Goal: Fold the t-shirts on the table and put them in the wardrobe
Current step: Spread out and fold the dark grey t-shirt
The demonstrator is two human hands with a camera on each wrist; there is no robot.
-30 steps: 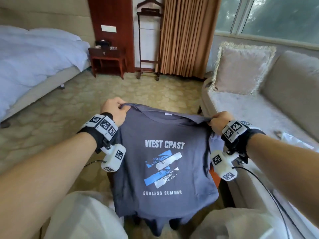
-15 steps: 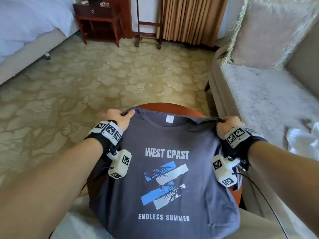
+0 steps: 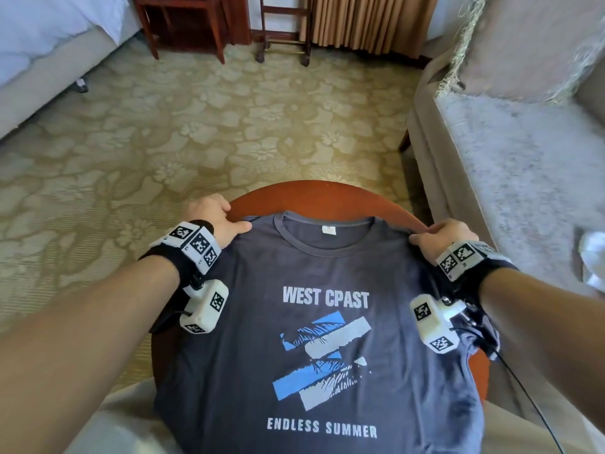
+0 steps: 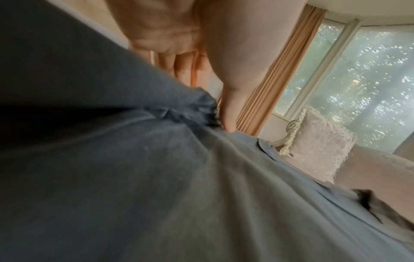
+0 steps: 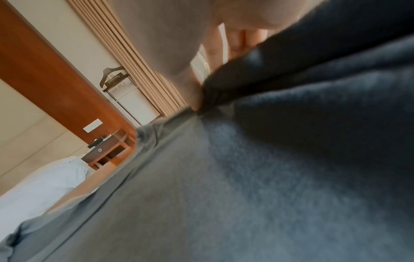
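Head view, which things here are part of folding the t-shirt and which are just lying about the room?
Part of the job:
- grey t-shirt, spread print-up
- round wooden table under it
- left hand and right hand, pinching the shoulders

Just lying about:
- sofa and fringed cushion
- bed
- nightstand
- valet stand
- curtain

A round reddish-brown wooden table (image 3: 330, 194) is standing on the patterned carpet (image 3: 196, 136); its far rim is showing as a bare arc, and a strip of its edge is showing at the right; a dark grey t-shirt (image 3: 327, 355) is lying directly on the top, print side up, collar toward the far rim; the shirt is covering most of the surface and is hanging over the near edge; both shoulder corners are being held just above the tabletop.
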